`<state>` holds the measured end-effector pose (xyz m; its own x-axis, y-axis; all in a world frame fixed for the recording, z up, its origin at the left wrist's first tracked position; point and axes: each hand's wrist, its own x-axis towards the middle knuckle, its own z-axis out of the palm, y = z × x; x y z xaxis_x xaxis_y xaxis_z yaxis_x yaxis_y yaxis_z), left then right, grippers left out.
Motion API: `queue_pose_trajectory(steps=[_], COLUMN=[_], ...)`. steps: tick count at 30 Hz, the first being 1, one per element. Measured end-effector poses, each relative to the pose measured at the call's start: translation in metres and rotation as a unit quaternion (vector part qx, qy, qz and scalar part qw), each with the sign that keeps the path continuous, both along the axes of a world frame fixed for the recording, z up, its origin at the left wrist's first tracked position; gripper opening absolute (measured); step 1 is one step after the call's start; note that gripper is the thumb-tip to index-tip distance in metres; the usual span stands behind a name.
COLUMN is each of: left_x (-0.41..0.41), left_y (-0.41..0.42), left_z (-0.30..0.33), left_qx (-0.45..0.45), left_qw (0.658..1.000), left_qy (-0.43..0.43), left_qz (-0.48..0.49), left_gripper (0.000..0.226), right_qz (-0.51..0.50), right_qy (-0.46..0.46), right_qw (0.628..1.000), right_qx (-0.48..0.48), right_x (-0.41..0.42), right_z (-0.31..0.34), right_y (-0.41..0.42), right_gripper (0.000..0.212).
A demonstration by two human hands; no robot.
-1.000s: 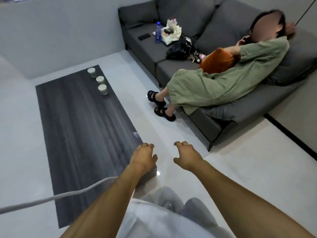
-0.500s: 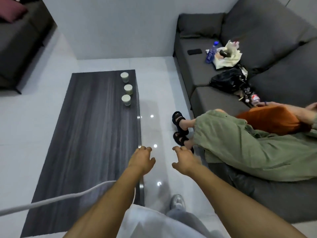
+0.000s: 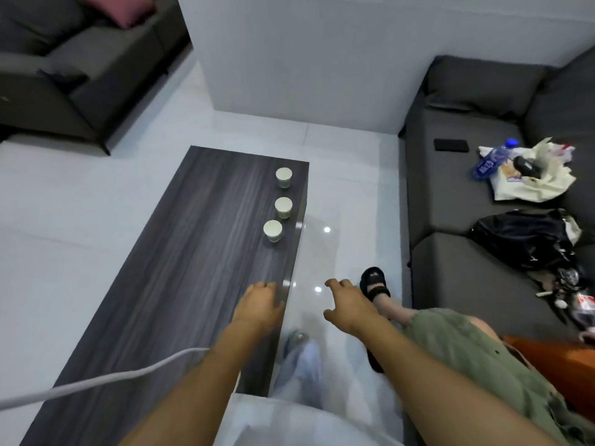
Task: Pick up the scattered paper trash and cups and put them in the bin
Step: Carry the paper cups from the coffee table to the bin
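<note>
Both arms are stretched forward, palms down. The left hand (image 3: 259, 304) is held above the tabletop (image 3: 180, 259) edge, the right hand (image 3: 349, 309) over the floor; each grip is released, fingers loosely curled, nothing held. Three cups (image 3: 283, 206) stand in a row along the tabletop's right edge. No writing can be read.

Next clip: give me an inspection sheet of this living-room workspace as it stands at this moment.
Surface: long dark wood-grain coffee table on glossy white tiles.
Job's things: three pale paper cups upright in a row near the table's right edge; no bin in view.
Clutter: blue plastic bottle, crumpled cream bag and black bag on the grey sofa.
Hands: left hand and right hand both empty, fingers loosely curled.
Cables: white cable crossing the table's near end.
Surroundings: a seated person's sandalled foot beside the right hand.
</note>
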<state>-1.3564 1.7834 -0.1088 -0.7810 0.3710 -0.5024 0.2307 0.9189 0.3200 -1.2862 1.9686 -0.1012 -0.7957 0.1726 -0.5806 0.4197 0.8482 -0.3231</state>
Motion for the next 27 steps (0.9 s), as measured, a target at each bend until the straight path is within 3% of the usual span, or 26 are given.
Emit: queue_pose_trajectory(steps=[7,18,27], left_x=[-0.125,-0.236,-0.314], left_y=[0.037,0.082,0.118], left_z=[-0.007,-0.026,-0.099], left_qx=[-0.004,-0.025,-0.048], left_qw=[1.000,0.993,0.981], left_qy=[-0.002,-0.055,-0.091], left_qz=[0.031,0.101,0.162], left_gripper=[0.047,0.039,0.043], right_qz=[0.014,0.075,0.131], right_qy=[0.009,-0.029,-0.028], right_qw=[1.000,0.997,0.991], right_qx=[-0.009,-0.021,-0.023], right_x=[-0.135,-0.278,-0.389], right_z=[-0.001,-0.030,-0.100], right_y=[0.036,0.087,0.116], right_gripper=[0.058,0.062,0.061])
